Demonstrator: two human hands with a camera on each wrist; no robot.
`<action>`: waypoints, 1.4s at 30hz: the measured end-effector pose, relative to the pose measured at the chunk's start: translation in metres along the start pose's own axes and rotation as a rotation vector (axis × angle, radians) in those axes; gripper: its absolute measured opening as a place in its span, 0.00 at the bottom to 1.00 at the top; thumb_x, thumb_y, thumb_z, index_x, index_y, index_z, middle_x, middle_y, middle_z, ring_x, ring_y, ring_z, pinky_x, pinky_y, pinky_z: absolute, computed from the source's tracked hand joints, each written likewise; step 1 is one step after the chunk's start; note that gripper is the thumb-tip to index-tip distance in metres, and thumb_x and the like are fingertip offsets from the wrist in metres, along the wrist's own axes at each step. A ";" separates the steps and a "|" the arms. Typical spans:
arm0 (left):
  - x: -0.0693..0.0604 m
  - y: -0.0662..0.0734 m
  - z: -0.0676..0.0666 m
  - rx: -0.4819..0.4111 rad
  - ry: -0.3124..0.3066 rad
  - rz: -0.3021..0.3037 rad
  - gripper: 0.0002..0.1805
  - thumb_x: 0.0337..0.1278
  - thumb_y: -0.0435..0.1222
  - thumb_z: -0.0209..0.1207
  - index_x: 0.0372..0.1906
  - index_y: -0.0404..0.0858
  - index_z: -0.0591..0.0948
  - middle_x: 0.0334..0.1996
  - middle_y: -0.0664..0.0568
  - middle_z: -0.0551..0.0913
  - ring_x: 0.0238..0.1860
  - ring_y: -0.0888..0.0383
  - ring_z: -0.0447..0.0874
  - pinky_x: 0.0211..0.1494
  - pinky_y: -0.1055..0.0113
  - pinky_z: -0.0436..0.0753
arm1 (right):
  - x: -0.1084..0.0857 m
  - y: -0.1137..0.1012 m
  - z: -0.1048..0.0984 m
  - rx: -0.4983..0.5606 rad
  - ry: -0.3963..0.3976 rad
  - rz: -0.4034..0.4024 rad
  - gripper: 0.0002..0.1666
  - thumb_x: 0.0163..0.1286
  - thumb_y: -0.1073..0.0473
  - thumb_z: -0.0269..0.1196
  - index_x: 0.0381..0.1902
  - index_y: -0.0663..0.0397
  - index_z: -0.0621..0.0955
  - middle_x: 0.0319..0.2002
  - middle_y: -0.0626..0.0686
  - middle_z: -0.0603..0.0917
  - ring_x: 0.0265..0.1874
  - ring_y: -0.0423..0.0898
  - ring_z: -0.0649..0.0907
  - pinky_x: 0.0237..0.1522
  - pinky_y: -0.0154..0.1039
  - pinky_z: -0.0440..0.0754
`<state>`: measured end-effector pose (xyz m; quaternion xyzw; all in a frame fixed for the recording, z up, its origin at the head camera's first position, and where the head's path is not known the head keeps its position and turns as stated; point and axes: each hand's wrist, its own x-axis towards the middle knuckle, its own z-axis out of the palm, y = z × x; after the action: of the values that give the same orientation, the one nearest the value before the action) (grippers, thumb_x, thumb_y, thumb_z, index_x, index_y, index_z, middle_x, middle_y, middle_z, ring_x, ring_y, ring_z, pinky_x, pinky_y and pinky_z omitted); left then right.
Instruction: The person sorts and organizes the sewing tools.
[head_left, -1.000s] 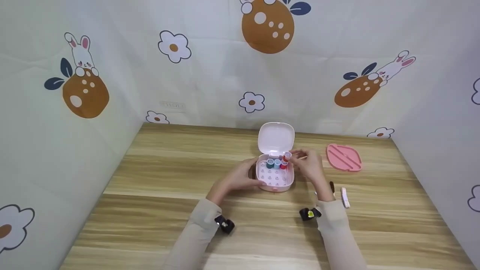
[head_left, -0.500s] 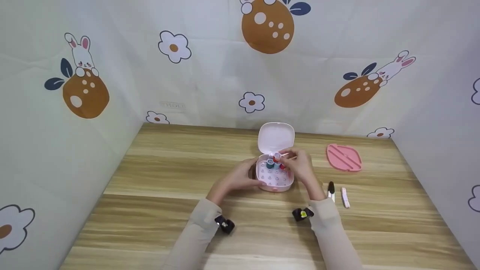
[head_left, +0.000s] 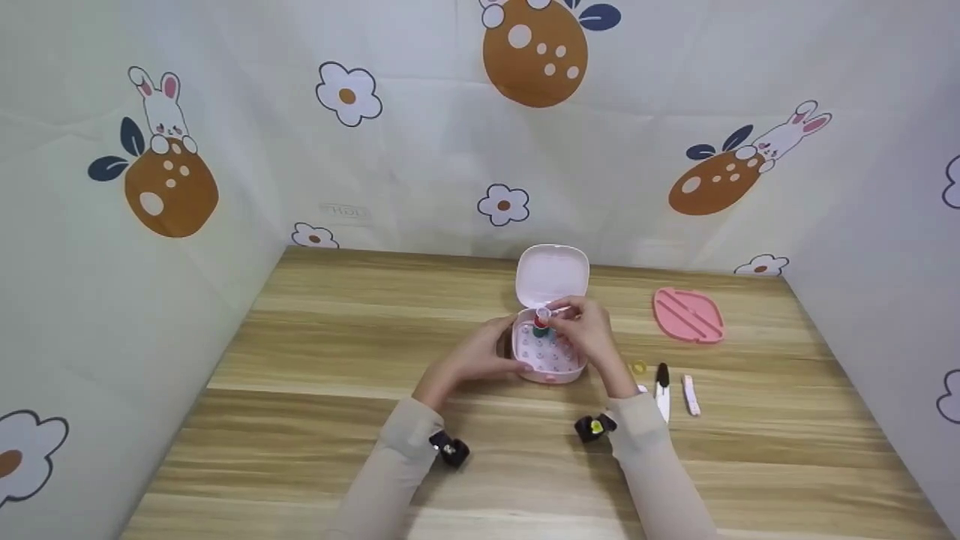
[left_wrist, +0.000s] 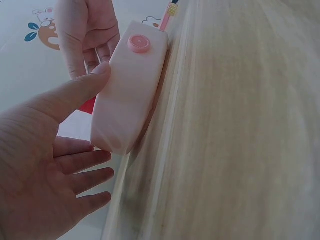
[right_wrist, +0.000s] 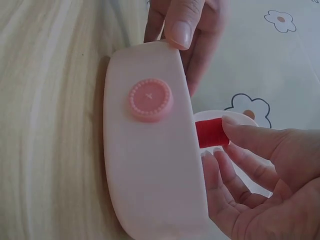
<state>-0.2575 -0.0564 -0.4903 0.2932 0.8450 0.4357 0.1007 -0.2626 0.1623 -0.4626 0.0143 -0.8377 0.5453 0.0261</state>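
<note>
A pink box with a round button on its front stands with its lid raised. My left hand holds it at the left side, thumb on the front rim. Between thumb and fingers my right hand pinches a red thread spool over the box's back part. In the head view the red spool is right above a dark green spool standing in the box. My right hand hides the box's back right corner. The box floor has a small printed pattern.
Right of the box on the wooden table lie a pink tray, a slim black-and-white tool, a pale patterned strip and a small yellow ring. Printed cloth walls enclose the table.
My right hand has carried the red spool leftward, from above the right spool to above the green one. It now covers the light blue and right-hand spools. The left hand stays put.
</note>
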 end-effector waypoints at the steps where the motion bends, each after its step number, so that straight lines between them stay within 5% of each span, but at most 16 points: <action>1: 0.000 0.000 0.000 -0.003 0.000 0.000 0.50 0.56 0.42 0.76 0.79 0.28 0.65 0.72 0.36 0.75 0.73 0.43 0.74 0.80 0.49 0.69 | 0.000 0.000 0.001 0.003 -0.002 0.001 0.11 0.64 0.70 0.73 0.43 0.72 0.87 0.26 0.52 0.85 0.23 0.41 0.81 0.23 0.27 0.79; 24: 0.000 0.000 0.001 0.024 0.008 0.023 0.50 0.56 0.41 0.75 0.80 0.30 0.64 0.74 0.38 0.74 0.74 0.43 0.72 0.81 0.50 0.68 | 0.004 0.001 0.017 0.026 -0.046 -0.044 0.10 0.64 0.71 0.73 0.41 0.73 0.86 0.21 0.46 0.83 0.21 0.35 0.76 0.22 0.25 0.73; 35: 0.000 0.000 0.001 0.011 0.012 0.029 0.49 0.56 0.38 0.75 0.79 0.29 0.65 0.73 0.37 0.75 0.74 0.43 0.73 0.81 0.51 0.68 | 0.004 0.000 0.021 0.032 -0.035 -0.022 0.09 0.64 0.70 0.73 0.41 0.71 0.87 0.27 0.55 0.87 0.23 0.37 0.78 0.23 0.26 0.75; 42: 0.000 -0.001 0.000 0.008 0.008 0.025 0.50 0.55 0.39 0.75 0.80 0.30 0.64 0.73 0.37 0.75 0.74 0.43 0.73 0.81 0.51 0.68 | 0.005 0.003 0.024 0.015 -0.016 -0.032 0.09 0.63 0.72 0.73 0.40 0.72 0.87 0.23 0.48 0.83 0.23 0.36 0.76 0.22 0.25 0.73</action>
<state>-0.2580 -0.0565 -0.4914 0.3026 0.8434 0.4346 0.0907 -0.2688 0.1414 -0.4749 0.0320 -0.8335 0.5508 0.0279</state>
